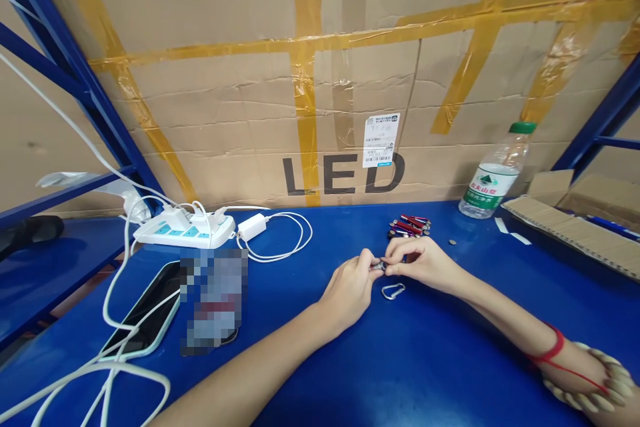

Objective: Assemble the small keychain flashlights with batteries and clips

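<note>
1. A big cardboard box (320, 80) with yellow tape and the letters LED stands along the whole far edge of the table (400, 360), closing off that side.
2. The blue table top is bare across its middle and near edge, leaving open room around both forearms. Blue shelf bars (75, 67) rise at the far left and far right corners.
3. Flat cardboard (570, 227) lies along the right edge, well apart from the hands.
4. Toward the left edge lie a phone (145, 313), a white power strip (183, 230) and a looped charger cable (280, 240), also clear of the hands.
5. A water bottle (493, 177) stands upright at the far edge, right of centre, against the box.
6. The left hand (350, 290) reaches in from the near edge, forearm flat on the table and fingers curled toward the right hand.
7. The right hand (425, 260) comes in from the near right corner, forearm low, with a red string (553, 350) and a bead bracelet (600, 380) at the wrist.
8. A pile of small red and black pieces (407, 225) lies just beyond the right hand.
9. A silver clip (393, 291) lies flat on the table just below the two hands, touching neither.
10. A small metal part (379, 267) sits between the hands near the table's centre. Both hands pinch it with closed fingertips, one at each end.
</note>
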The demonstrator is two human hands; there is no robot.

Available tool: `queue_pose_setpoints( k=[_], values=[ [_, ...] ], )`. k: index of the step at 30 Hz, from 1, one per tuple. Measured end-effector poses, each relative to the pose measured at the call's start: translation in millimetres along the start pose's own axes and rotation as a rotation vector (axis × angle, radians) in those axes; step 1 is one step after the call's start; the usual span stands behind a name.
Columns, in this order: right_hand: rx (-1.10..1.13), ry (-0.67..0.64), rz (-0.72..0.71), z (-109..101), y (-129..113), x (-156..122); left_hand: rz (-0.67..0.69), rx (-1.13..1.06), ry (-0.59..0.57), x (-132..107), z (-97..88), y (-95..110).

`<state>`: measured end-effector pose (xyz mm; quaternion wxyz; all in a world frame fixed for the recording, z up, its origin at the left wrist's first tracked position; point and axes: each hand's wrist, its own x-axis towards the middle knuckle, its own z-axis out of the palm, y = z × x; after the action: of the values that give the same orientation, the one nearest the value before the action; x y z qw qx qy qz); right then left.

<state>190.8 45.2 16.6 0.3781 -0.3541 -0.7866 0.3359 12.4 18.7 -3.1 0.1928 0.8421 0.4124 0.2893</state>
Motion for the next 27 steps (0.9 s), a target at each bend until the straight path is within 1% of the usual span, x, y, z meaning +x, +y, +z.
queue_pose_setpoints(
  k=[4,10,13,17,19,22,27],
  values=[
    [-0.016,-0.006,0.040,1.3,-2.1,0.0,0.033,0.038,0.018,-0.8,-0.3,0.2],
    [-0.017,0.034,0.112,6.8,-9.6,0.2,0.070,0.086,0.072,-1.4,1.4,-1.2],
    [0.012,0.050,0.162,9.6,-13.2,0.3,0.071,0.092,0.097,-1.4,1.7,-0.7],
    [0.088,0.032,0.219,11.6,-13.2,1.1,0.044,0.091,0.122,-1.4,-0.6,2.8],
    [0.094,0.034,0.220,12.2,-12.1,1.7,0.033,0.073,0.133,-1.6,-2.1,4.9],
    [0.048,0.052,0.184,13.1,-10.4,2.3,0.026,0.031,0.134,-2.0,-3.3,6.9],
    [-0.166,0.059,0.126,12.9,-2.3,1.0,-0.051,0.108,0.047,-2.5,-3.5,7.3]
  ],
)
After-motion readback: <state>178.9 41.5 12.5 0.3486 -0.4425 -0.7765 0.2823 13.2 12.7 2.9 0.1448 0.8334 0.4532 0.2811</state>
